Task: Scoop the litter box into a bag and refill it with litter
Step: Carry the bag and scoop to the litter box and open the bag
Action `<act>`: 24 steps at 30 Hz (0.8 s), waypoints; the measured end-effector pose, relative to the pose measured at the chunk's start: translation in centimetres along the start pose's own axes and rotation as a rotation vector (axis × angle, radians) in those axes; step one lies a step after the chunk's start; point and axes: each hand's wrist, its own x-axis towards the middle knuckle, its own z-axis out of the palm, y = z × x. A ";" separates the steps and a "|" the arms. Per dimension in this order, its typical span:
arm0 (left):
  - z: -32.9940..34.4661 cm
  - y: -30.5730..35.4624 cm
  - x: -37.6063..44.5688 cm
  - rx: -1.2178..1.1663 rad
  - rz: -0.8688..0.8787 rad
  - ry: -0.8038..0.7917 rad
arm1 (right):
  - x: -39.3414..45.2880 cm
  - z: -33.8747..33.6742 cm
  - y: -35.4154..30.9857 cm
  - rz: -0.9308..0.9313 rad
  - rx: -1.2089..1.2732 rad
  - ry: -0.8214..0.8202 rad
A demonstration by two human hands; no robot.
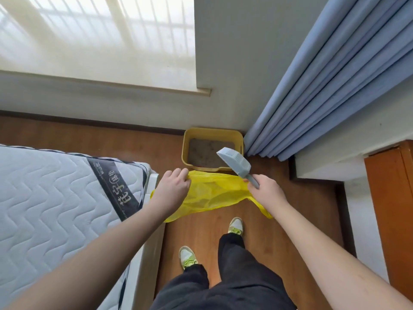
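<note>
A yellow litter box (186, 151) with grey-brown litter (204, 153) in it stands on the wooden floor in the corner under the wall. Just in front of it I hold a thin yellow plastic bag (212, 193) stretched between both hands. My left hand (173, 189) pinches the bag's left edge. My right hand (267, 189) grips the handle of a grey litter scoop (234, 161) and also pinches the bag's right edge. The scoop head points up and left, over the box's near right corner.
A bare quilted mattress (55, 198) on a white frame lies at the left. Blue curtains (324, 97) hang at the right beside the box. An orange-brown wooden cabinet (391, 209) stands at the far right. My feet in white-green sneakers (235, 225) stand on the floor strip.
</note>
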 end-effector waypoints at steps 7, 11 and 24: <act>4.0 1.4 -0.7 -0.111 0.065 0.045 | 0.5 3.8 1.9 -0.024 -0.006 -0.182; 8.4 2.4 1.4 -0.145 0.153 0.034 | 4.1 6.7 4.1 0.034 0.264 -0.319; 30.1 4.2 12.0 -0.206 0.177 -0.301 | 22.3 19.7 13.4 0.042 0.579 -0.614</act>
